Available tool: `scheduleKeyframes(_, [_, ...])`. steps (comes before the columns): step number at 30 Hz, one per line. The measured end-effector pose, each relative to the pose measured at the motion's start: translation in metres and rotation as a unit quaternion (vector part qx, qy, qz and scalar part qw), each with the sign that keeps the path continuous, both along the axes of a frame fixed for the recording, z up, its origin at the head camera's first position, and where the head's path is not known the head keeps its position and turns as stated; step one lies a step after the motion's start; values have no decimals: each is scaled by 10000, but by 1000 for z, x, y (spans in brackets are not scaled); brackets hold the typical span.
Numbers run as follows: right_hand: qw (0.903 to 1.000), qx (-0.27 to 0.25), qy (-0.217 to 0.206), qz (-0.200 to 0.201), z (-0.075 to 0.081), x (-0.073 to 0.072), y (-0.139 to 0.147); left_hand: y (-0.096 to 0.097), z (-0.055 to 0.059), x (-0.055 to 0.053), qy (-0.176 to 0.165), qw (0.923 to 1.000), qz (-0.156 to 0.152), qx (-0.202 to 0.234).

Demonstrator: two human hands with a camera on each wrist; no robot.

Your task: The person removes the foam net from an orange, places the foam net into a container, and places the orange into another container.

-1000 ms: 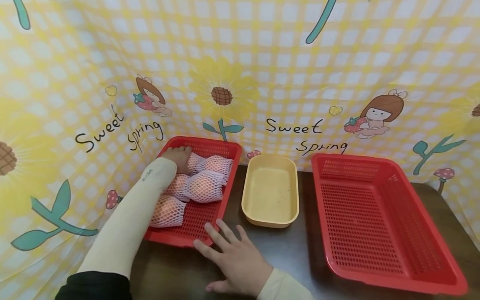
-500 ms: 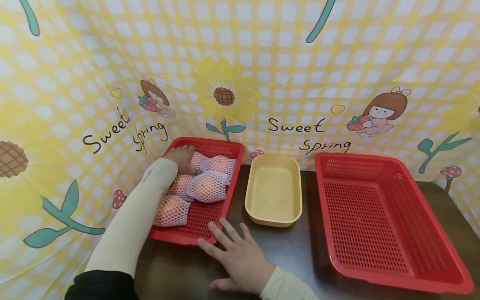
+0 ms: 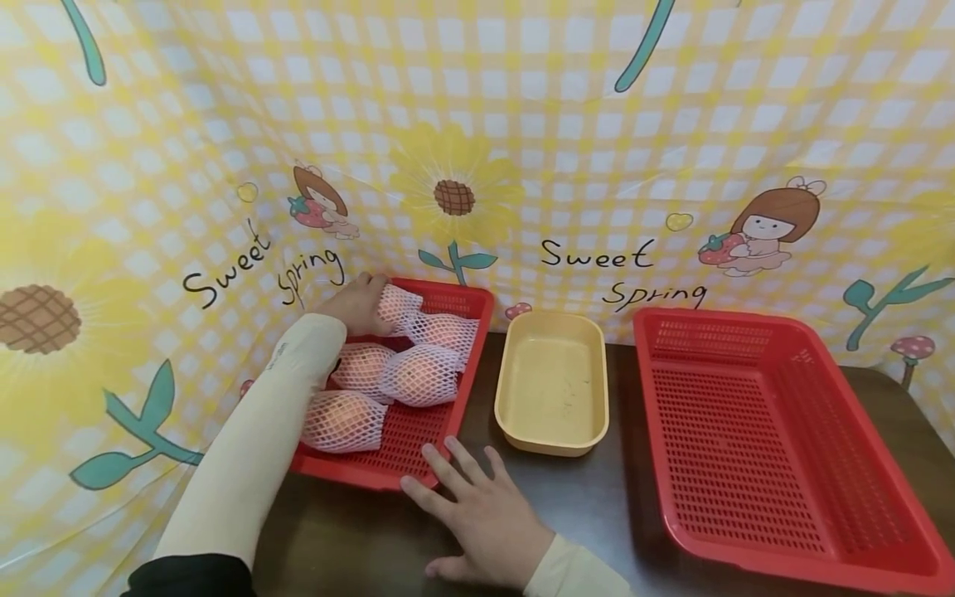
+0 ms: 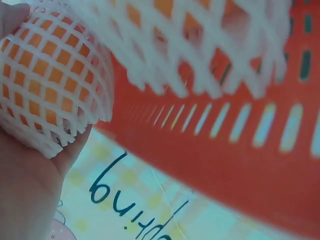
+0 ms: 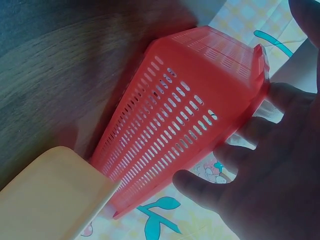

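Observation:
My left hand (image 3: 356,305) is at the back left of the left red basket (image 3: 418,444). It grips a round orange-coloured fruit (image 3: 398,307) in a white foam net. In the left wrist view the netted fruit (image 4: 47,75) sits against the palm and fingers. Several more netted fruits (image 3: 424,377) lie in the same basket, close to my wrist. My right hand (image 3: 488,522) has its fingers straight and spread at the basket's front right corner, fingertips right at the rim. In the right wrist view its fingers (image 5: 200,187) lie along the basket's rim.
A pale yellow tub (image 3: 552,385) stands to the right of the left basket with nothing in it. Farther right is a second red basket (image 3: 731,456), bare inside. All stand on a dark wooden table (image 3: 351,539); a yellow checked cloth (image 3: 582,149) hangs behind.
My left hand has lifted slightly towards the back left rim, and the fruit in its grip has come up with it. My right hand keeps its place at the basket's corner.

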State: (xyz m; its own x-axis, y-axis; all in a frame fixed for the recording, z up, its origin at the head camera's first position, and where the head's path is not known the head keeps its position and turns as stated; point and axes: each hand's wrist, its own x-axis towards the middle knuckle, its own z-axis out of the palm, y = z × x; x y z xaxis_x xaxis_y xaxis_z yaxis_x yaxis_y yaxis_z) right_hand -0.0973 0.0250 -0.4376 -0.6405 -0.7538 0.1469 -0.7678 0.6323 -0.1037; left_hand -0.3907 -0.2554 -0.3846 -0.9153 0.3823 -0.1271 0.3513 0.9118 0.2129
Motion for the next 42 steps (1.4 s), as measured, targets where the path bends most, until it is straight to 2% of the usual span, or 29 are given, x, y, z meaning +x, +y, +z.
scheduleKeyframes(5, [9999,26,100,-10,-1,1,0,-3,2,1,4,9999,134,55])
scheduleKeyframes(8, [9999,39,96,-4,-1,2,0,-5,5,3,16,9996,137,241])
scheduleKeyframes(12, [10000,9,83,-8,-1,2,0,-8,12,5,181,9977,-122,645])
scheduleKeyframes(15, [9999,0,111,-9,-1,3,0,-11,14,6,390,9957,-353,757])
scheduleKeyframes(21, [9999,-61,102,-2,0,4,0,-12,19,10,745,9922,-593,803])
scheduleKeyframes(26, [9999,-144,19,24,0,5,1,-5,28,22,1146,9839,-927,1007])
scheduleKeyframes(29, [9999,-151,-16,25,1,5,1,2,37,32,1238,9813,-1020,1066])
scheduleKeyframes(36, [9999,-136,38,7,0,4,1,19,53,52,1214,9812,-1007,1113])
scheduleKeyframes(42, [9999,-97,99,31,-1,3,0,24,57,61,1192,9805,-1138,1067])
